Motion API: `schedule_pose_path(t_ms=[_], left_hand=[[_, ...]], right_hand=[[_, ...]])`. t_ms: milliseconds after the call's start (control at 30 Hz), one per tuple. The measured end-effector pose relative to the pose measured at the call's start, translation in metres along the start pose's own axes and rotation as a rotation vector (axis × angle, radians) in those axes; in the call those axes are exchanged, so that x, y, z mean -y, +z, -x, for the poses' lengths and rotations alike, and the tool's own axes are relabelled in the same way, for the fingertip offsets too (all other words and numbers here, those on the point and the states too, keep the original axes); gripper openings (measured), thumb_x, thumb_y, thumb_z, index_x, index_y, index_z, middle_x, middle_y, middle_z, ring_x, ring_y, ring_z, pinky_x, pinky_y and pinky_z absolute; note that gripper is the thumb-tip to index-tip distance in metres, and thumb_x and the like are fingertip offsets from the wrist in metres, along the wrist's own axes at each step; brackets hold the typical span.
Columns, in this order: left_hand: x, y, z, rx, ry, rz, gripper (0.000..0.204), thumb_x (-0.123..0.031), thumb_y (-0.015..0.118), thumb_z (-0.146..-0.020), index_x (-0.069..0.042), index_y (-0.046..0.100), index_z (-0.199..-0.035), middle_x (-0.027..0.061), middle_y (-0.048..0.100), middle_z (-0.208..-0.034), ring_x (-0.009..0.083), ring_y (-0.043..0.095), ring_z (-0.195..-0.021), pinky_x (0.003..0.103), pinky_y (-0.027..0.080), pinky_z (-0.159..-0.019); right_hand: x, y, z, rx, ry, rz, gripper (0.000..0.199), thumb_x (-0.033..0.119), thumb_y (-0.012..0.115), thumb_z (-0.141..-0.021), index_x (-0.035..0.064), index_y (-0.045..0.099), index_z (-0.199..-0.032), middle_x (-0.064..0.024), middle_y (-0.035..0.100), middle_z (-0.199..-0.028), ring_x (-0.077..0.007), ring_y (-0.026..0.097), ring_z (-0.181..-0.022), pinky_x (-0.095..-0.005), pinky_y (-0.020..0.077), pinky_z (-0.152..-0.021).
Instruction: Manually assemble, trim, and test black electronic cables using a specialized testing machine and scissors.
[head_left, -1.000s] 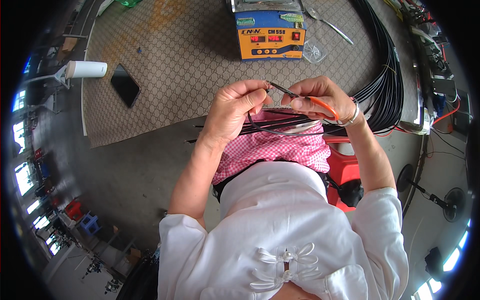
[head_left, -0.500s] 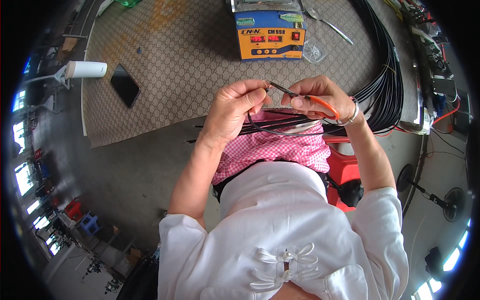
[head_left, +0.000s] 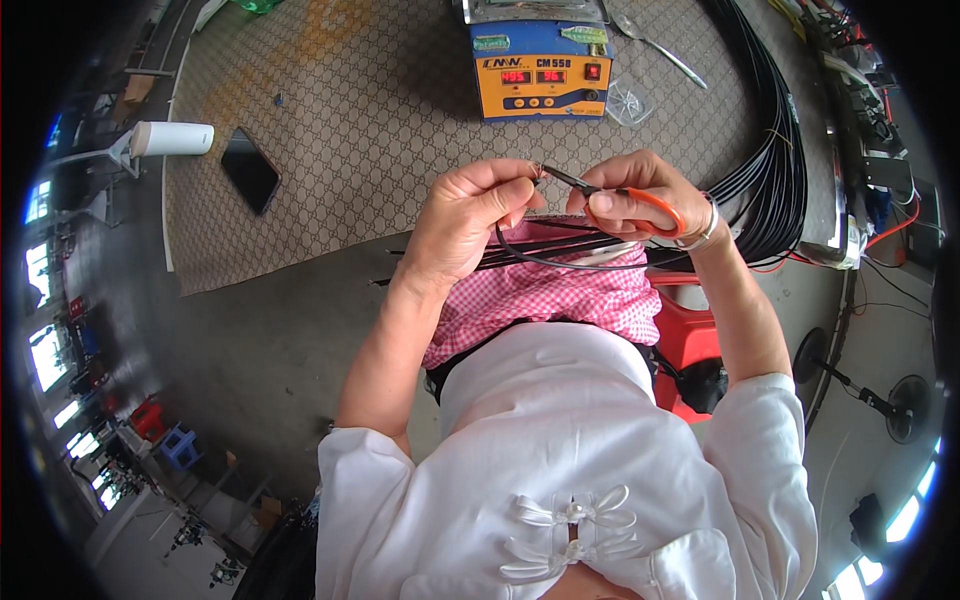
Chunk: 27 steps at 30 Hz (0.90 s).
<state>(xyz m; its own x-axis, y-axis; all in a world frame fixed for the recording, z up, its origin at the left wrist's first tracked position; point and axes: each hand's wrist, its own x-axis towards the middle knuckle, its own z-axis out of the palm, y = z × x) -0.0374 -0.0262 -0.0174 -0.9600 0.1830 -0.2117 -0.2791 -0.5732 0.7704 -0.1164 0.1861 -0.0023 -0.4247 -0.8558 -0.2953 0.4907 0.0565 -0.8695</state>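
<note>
My left hand is closed in a pinch on the end of a black cable. Fine reddish wires stick out at its fingertips. The cable curves down from this grip and runs right, over my lap. In my right hand are orange-handled scissors, fingers in and around the handle loops. Their blade tips point left and meet the fine wires beside my left fingertips. Whether the blades touch the wires is too small to tell. More black cables lie across my lap beneath both hands.
A blue and yellow machine with a red display stands on the patterned table cover. Nearby lie a spoon and a clear plastic piece. A phone lies left. A thick black cable bundle bends down the right side.
The scissors' handles have spread slightly in my right hand. More of the reddish wires shows at my left fingertips. Both hands stay in nearly the same place.
</note>
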Motion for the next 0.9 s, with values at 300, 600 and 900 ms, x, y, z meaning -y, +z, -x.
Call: schedule_pose_path(t_ms=[300,600,900], left_hand=[[-0.0002,-0.0006,0.0008,-0.01,0.005,-0.022,0.016,-0.007,0.059,-0.082,-0.002,0.062,-0.097,0.0107,0.062,-0.08,0.0096,0.048,-0.061,0.021,0.041,-0.057],[0.0,-0.001,0.0002,-0.004,0.002,0.004,0.016,-0.007,0.059,-0.082,-0.002,0.062,-0.097,0.0107,0.062,-0.08,0.0098,0.049,-0.061,0.021,0.04,-0.057],[-0.0006,-0.0023,0.0006,0.002,-0.013,-0.001,0.016,-0.007,0.058,-0.083,-0.002,0.062,-0.097,0.0095,0.062,-0.083,0.0095,0.049,-0.062,0.02,0.04,-0.057]], right_hand=[[0.0003,0.0032,0.0004,-0.029,0.021,-0.042,0.029,0.023,0.06,-0.084,-0.0048,0.062,-0.093,0.0029,0.046,-0.053,-0.002,0.036,-0.042,-0.0156,0.0256,-0.037],[-0.0012,0.002,-0.0005,-0.029,0.002,0.005,0.028,0.022,0.061,-0.083,-0.0047,0.062,-0.092,0.0042,0.048,-0.056,-0.0003,0.036,-0.042,-0.0145,0.0254,-0.036],[0.0018,0.001,-0.0003,-0.007,0.02,0.028,0.027,0.021,0.061,-0.084,-0.005,0.061,-0.092,0.005,0.046,-0.055,-0.0004,0.035,-0.042,-0.0156,0.0233,-0.036]])
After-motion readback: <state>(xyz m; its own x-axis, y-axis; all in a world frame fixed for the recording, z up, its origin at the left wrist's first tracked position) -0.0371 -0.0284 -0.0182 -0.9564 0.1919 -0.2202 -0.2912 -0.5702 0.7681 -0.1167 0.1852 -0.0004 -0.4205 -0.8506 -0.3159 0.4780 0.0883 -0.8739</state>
